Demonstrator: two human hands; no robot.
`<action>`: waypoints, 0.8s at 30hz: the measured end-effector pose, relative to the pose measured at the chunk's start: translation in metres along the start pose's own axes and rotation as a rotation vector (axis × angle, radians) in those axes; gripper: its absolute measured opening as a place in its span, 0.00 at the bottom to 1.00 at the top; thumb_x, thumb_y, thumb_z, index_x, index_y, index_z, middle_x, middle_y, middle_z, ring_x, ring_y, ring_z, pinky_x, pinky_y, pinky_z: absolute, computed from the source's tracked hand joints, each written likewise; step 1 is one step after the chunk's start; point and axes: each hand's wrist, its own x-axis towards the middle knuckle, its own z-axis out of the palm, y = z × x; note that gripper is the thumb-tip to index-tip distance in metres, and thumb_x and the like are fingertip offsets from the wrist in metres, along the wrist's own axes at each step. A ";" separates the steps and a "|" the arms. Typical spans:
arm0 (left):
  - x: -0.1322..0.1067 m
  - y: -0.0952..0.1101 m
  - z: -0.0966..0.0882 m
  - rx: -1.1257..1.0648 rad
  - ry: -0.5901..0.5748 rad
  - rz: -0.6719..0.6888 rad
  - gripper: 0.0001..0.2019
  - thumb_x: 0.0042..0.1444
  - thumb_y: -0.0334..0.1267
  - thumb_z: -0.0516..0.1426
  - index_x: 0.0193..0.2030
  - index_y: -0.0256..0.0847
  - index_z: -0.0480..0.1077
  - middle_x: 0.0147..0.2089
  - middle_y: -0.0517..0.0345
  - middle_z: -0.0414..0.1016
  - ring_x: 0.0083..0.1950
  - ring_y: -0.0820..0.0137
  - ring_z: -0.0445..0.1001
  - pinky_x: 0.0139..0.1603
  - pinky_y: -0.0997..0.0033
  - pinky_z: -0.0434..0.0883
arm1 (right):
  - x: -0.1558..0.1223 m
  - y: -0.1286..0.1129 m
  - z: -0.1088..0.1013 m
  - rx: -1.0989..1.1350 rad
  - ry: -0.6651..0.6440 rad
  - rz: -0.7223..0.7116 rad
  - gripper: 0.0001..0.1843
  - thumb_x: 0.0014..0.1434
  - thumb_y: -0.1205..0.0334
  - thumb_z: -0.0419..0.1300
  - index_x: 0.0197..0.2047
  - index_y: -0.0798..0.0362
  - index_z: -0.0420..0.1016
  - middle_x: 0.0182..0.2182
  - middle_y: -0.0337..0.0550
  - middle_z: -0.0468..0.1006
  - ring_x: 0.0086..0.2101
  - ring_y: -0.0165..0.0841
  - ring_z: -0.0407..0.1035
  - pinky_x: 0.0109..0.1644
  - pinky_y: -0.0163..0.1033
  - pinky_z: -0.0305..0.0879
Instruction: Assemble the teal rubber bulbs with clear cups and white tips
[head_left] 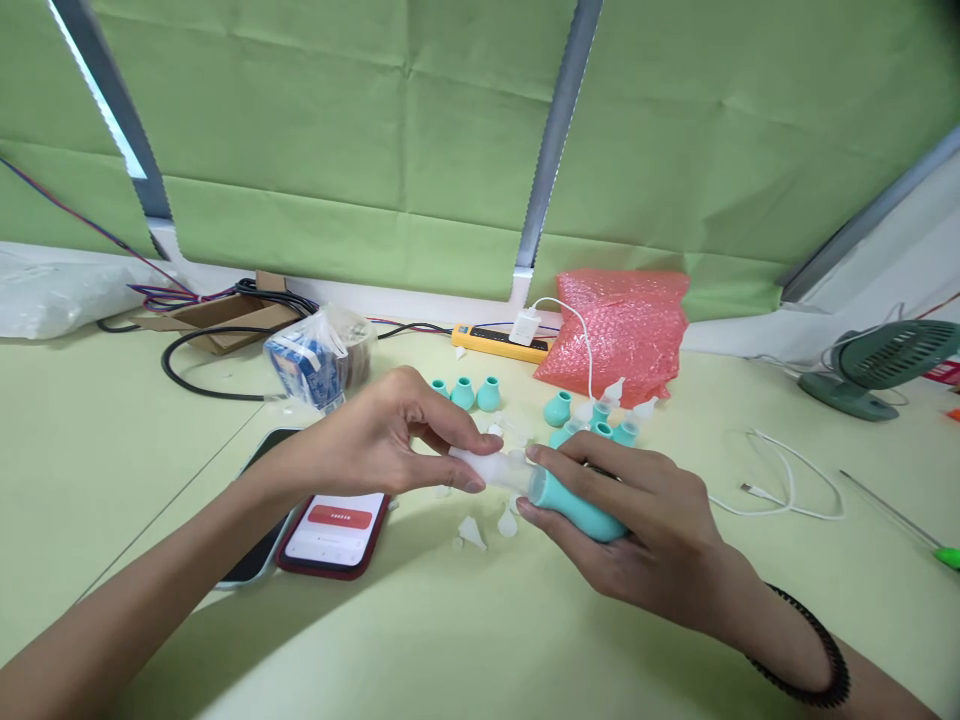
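My right hand (645,520) is wrapped around a teal rubber bulb (581,505), held just above the table. My left hand (390,440) pinches the white translucent tip (491,467) that sits on the bulb's end. Both hands meet over the middle of the pale green table (450,640). Under them lie a few loose white cone tips (472,530). Behind them stand several teal bulbs (487,394), some with white tips fitted (626,425).
A phone with a lit screen (337,530) lies under my left forearm. A pink bubble-wrap bag (622,330), a yellow power strip (499,343), a clear bag holding a blue carton (315,365), a white cable (780,480) and a green fan (877,365) lie around.
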 end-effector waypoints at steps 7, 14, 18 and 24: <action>0.002 -0.003 0.008 -0.021 0.185 -0.054 0.11 0.42 0.34 0.62 0.36 0.40 0.74 0.35 0.60 0.77 0.34 0.71 0.75 0.35 0.79 0.74 | 0.011 0.009 -0.002 0.178 -0.015 0.098 0.10 0.50 0.64 0.59 0.37 0.56 0.69 0.26 0.42 0.72 0.25 0.28 0.65 0.27 0.33 0.62; 0.005 -0.002 0.037 -0.094 0.301 -0.073 0.10 0.48 0.35 0.58 0.39 0.39 0.73 0.33 0.60 0.77 0.31 0.72 0.75 0.31 0.78 0.73 | 0.019 0.018 0.002 0.266 -0.111 0.152 0.09 0.49 0.66 0.58 0.37 0.54 0.69 0.28 0.41 0.75 0.28 0.30 0.67 0.30 0.35 0.62; 0.005 -0.001 0.038 -0.044 0.294 -0.087 0.17 0.51 0.38 0.55 0.49 0.39 0.66 0.34 0.58 0.77 0.35 0.70 0.74 0.33 0.76 0.73 | 0.020 0.028 0.003 0.279 -0.177 0.183 0.01 0.49 0.67 0.57 0.28 0.54 0.69 0.22 0.37 0.72 0.25 0.28 0.65 0.28 0.34 0.60; 0.001 -0.009 0.031 0.494 -0.012 -0.119 0.16 0.55 0.38 0.51 0.51 0.42 0.63 0.47 0.51 0.70 0.42 0.63 0.72 0.41 0.64 0.70 | 0.019 0.068 0.021 0.359 -0.060 0.446 0.07 0.47 0.60 0.59 0.27 0.55 0.70 0.28 0.41 0.72 0.30 0.31 0.67 0.30 0.36 0.66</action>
